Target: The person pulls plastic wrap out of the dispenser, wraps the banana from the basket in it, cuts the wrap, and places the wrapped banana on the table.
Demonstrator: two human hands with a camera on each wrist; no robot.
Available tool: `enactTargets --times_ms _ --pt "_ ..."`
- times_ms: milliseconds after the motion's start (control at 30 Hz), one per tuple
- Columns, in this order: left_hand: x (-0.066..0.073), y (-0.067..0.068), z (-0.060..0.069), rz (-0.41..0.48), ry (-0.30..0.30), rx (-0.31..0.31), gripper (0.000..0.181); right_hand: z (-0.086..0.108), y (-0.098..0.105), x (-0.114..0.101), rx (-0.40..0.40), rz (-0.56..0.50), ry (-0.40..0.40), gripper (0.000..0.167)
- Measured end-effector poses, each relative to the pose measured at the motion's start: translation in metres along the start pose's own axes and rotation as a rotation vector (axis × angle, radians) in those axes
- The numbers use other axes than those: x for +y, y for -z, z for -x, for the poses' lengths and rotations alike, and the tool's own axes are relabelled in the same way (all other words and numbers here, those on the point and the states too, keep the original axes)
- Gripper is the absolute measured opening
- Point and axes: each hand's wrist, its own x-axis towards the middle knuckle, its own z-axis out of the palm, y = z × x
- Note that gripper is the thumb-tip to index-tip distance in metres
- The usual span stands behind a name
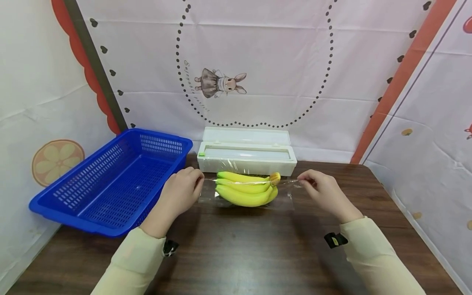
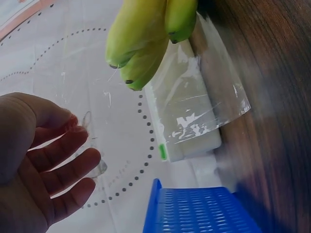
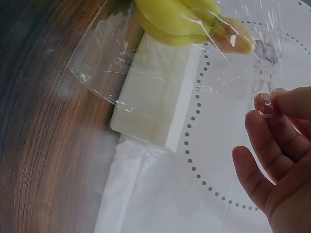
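Observation:
A bunch of yellow bananas (image 1: 245, 192) with greenish tips lies on a sheet of clear plastic wrap (image 1: 285, 201) in the middle of the table. My left hand (image 1: 181, 189) pinches one corner of the wrap between thumb and forefinger; in the left wrist view its other fingers (image 2: 73, 170) are spread loosely. On the other side, my right hand (image 1: 324, 190) pinches the opposite corner the same way. Between both hands the raised edge of the film stretches taut across the bananas. Neither hand touches the fruit.
Behind the bananas stands a white wrap dispenser box (image 1: 247, 166) with its lid raised and a green slider (image 1: 201, 154) at its left end. A blue plastic basket (image 1: 110, 184) sits at the left. Patterned cloth walls (image 1: 258, 53) enclose the dark wooden table (image 1: 236, 254).

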Motion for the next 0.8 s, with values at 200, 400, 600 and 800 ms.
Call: enactTargets --times_ms 200,400,600,800 --pt "-0.002 -0.011 -0.007 0.01 0.044 0.012 0.011 -0.013 -0.006 0.005 -0.001 -0.006 -0.025 0.011" --pt "-0.007 -0.025 -0.012 0.024 0.106 -0.015 0.011 -0.023 -0.014 0.008 0.01 -0.045 -0.054 0.012" --pt "-0.012 -0.04 -0.014 0.02 0.148 -0.065 0.011 -0.03 -0.026 0.016 0.001 -0.065 -0.089 0.015" --pt "-0.014 -0.048 -0.015 0.029 0.187 -0.124 0.012 -0.033 -0.037 0.022 -0.007 -0.075 -0.111 0.015"
